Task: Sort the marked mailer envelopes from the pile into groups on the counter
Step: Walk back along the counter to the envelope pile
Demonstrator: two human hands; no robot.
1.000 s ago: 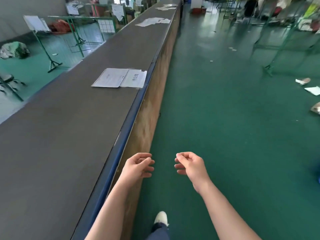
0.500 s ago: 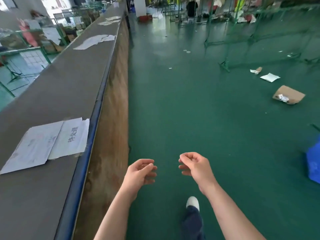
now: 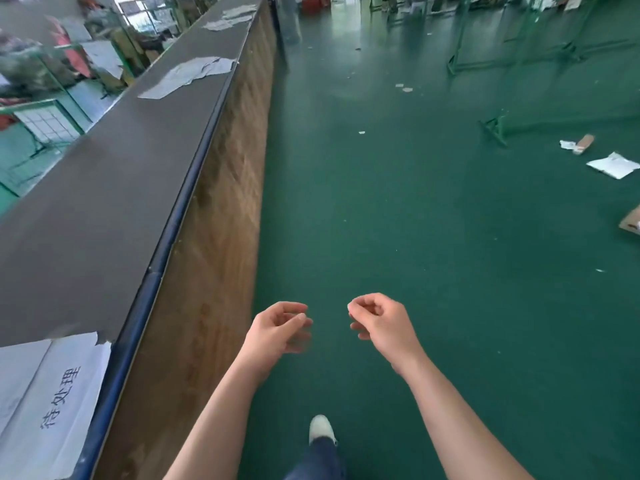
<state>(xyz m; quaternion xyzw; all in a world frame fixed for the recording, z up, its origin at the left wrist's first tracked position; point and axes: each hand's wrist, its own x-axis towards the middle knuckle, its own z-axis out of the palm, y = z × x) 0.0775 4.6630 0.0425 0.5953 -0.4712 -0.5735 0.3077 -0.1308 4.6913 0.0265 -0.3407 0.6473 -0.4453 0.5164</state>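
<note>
Envelopes (image 3: 188, 76) on long counter (image 3: 104, 188)

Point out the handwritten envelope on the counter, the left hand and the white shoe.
handwritten envelope (image 3: 60, 407): head view, on its white face by the writing.
left hand (image 3: 273, 332): head view, back of the hand.
white shoe (image 3: 320, 427): head view, on the toe.

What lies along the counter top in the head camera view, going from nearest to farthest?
Labelled envelopes at the near end → a bare stretch of counter → a second group of envelopes → a third group of envelopes, blurred, at the far end.
</note>
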